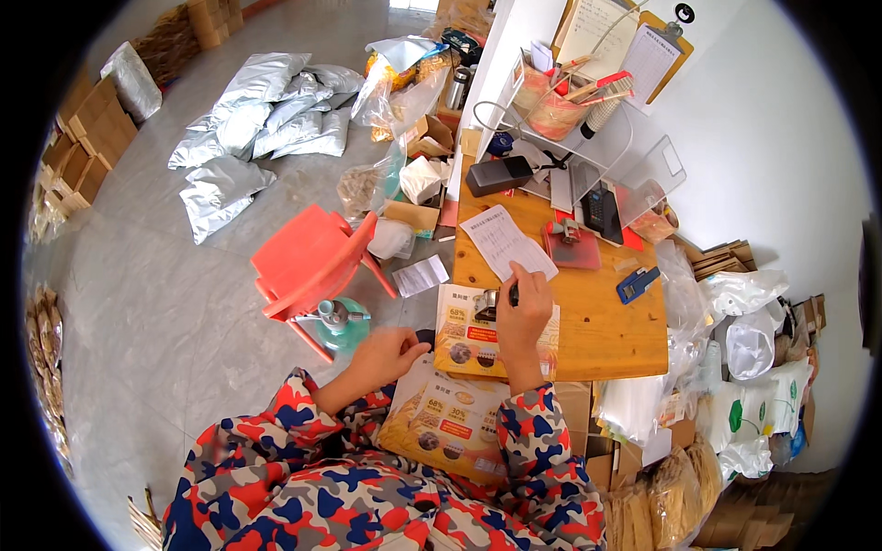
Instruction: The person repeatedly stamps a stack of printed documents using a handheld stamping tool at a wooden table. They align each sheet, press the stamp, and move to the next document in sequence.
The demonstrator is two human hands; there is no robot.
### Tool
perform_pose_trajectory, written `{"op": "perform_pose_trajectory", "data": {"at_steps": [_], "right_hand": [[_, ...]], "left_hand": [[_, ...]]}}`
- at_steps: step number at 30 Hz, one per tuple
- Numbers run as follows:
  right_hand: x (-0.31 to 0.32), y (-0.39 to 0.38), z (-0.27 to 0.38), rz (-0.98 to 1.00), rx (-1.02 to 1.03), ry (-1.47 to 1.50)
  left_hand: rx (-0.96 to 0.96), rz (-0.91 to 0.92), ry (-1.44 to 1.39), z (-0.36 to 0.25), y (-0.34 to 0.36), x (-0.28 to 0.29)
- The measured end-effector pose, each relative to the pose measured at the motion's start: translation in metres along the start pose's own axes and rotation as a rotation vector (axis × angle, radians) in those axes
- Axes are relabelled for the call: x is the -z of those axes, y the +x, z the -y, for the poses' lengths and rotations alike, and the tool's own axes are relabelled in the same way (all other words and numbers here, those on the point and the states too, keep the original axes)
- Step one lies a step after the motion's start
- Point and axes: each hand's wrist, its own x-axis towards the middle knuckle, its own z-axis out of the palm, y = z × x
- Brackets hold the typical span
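My right hand (525, 321) is closed round the dark handle of a small metal hand stamp (485, 306), over a yellow and white printed pouch (464, 342) lying flat on the wooden table's near end. My left hand (381, 360) is just left of that pouch, its fingers curled in. A dark round piece (424, 339) shows at its fingertips; what it is, I cannot make out. Below the table edge, more pouches (439, 424) of the same kind lie against my lap, between my forearms.
On the wooden table (611, 335) are a printed sheet (507, 241), a red-handled stamp (565, 230) on a red pad, a blue device (638, 285) and a black box (498, 174). A red chair (312, 262) stands left. Silver bags (266, 106) lie on the floor; plastic bags (749, 344) crowd the right.
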Motion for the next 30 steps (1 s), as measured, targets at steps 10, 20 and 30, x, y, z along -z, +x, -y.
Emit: {"op": "perform_pose_trajectory", "data": {"at_steps": [10,20,30], "right_hand": [[0.051,0.037,0.023,-0.101,-0.017,0.021],[0.122,0.027,0.045,-0.14,-0.054,-0.087],[0.131,0.011,0.04,-0.099,-0.097,-0.116]], "left_hand": [[0.153,0.009,-0.283,0.006,0.045,-0.041],[0.238,0.019,-0.358,0.003,0.034,-0.036],[0.044,-0.1,-0.267,0.023,0.033,-0.053]]}}
